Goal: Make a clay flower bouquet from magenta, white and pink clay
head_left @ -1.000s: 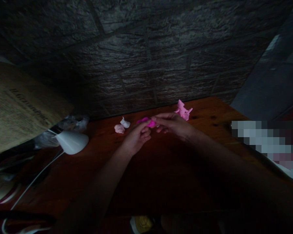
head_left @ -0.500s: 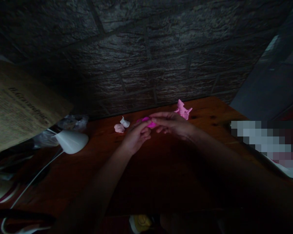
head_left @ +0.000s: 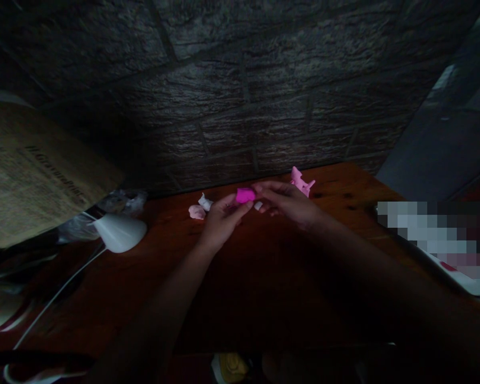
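A bright magenta lump of modelling clay (head_left: 245, 196) is held above the table, between my two hands. My left hand (head_left: 220, 224) pinches it from the left, thumb in front and fingers behind. At its right edge, the fingertips of my right hand (head_left: 286, 202) close on it. A small white piece (head_left: 258, 205) shows just under the right fingertips; whether it is held or lies on the table I cannot tell. Left of my hands lie a pale pink lump (head_left: 197, 212) and a white lump (head_left: 204, 202). Behind my right hand lies a lighter pink, irregular piece with points (head_left: 302, 182).
The wooden table (head_left: 240, 288) meets a dark stone-patterned wall (head_left: 224, 96). On the left are a white cone-shaped lamp head (head_left: 122, 233) with its cable, a clear plastic bag (head_left: 78, 226) and a brown printed paper bag (head_left: 36, 176). A blurred-out flat item (head_left: 478, 285) lies at the right.
The magenta lump has been turned and now shows more of its face. My left thumb has shifted right beneath it, and a small white piece has come into sight by my right fingers.
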### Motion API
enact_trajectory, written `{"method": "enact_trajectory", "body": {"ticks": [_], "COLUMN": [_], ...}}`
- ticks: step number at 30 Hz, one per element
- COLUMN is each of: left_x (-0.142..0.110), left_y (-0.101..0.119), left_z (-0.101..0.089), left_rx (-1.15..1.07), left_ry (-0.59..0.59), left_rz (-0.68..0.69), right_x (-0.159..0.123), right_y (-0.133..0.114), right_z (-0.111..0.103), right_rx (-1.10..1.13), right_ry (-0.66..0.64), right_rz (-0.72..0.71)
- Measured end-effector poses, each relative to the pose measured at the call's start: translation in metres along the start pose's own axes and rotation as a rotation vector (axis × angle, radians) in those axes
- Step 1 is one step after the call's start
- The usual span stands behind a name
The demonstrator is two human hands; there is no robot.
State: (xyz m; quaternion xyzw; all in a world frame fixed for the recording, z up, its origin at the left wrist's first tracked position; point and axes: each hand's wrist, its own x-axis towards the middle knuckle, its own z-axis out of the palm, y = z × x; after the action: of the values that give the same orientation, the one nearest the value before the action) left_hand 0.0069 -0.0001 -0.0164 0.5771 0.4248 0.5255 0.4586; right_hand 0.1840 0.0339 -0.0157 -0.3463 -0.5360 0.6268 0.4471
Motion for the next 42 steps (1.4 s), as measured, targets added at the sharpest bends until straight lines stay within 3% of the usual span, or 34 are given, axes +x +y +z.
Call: {"method": "enact_trajectory", "body": {"ticks": [9,15,27,33,37,42], "left_x": [-0.0011,-0.0001,-0.0021,-0.0002,-0.0018,-0.0046], "left_y": [-0.0055,-0.0066,0.0029,0.0028,0.0027,-0.0006], "left_z": [-0.0039,-0.0033,-0.0006,0.0003,-0.0006,-0.0045], "left_rx": [0.351,0.253,0.251,0.158,0.162,0.382], "left_ry": [0.008,-0.005,0.049,0.094,0.110,0.080], "left_rz": [0.274,0.181,0.168,0.165,0.252,0.358], "right_x": [0.0022,0.0021,0.0022,0.0038,0.0024,0.0007], "right_y": [0.0059,0.0063,0.0096,0.0102,0.0071,0.0037], "right_z": [0.0008,0.0036,0.0033,0.0003,0.0019,0.0054], "right_rx": [0.009,-0.026,0.007,0.182,0.348,0.425], "right_ry": [-0.056,-0.058,-0.061,-0.035,-0.080,-0.142], "right_rz": [-0.001,-0.013,0.021,0.059,0.127,0.166]}}
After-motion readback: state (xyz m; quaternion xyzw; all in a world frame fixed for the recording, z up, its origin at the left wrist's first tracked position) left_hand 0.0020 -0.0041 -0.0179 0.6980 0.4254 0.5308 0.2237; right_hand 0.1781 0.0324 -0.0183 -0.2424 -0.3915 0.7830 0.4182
